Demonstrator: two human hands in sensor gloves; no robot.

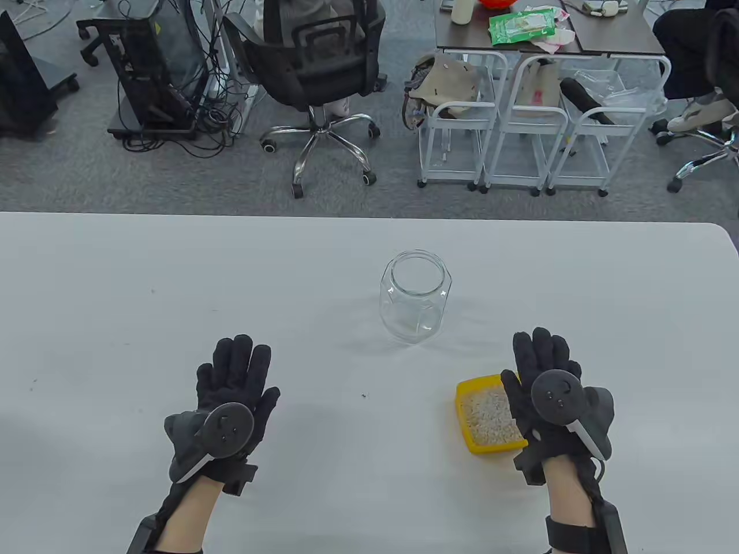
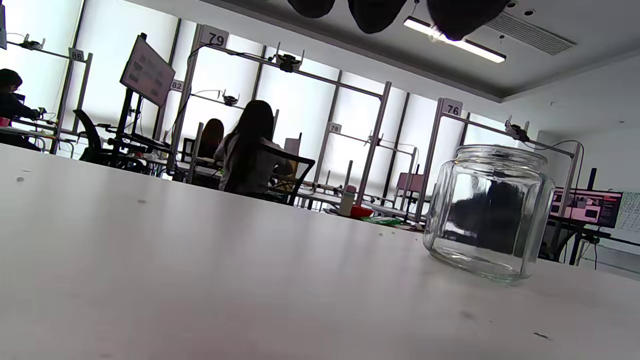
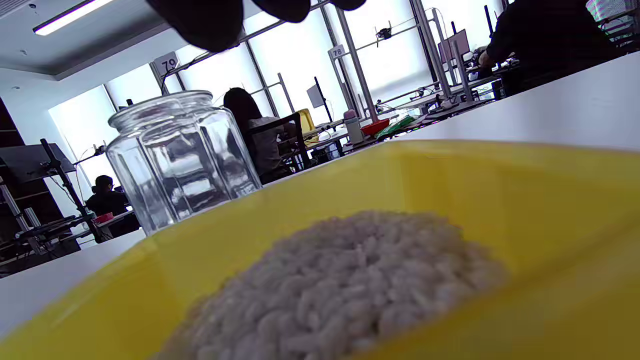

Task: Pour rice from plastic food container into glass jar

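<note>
An empty, lidless glass jar (image 1: 415,297) stands upright at the table's middle. A yellow plastic container (image 1: 469,388) of rice (image 1: 488,416) sits in front of it to the right. My right hand (image 1: 542,358) hovers over the container's right edge with fingers stretched out and holds nothing. My left hand (image 1: 239,369) lies spread flat to the left, apart from both. The left wrist view shows the jar (image 2: 487,212) at the right, with fingertips (image 2: 375,12) at the top. The right wrist view shows the rice (image 3: 340,280) in the container (image 3: 450,190) close up, with the jar (image 3: 180,155) behind.
The white table (image 1: 144,300) runs across the whole view, and its far edge lies behind the jar. Beyond it are office chairs (image 1: 314,69), white wire carts (image 1: 514,127) and another desk on the floor.
</note>
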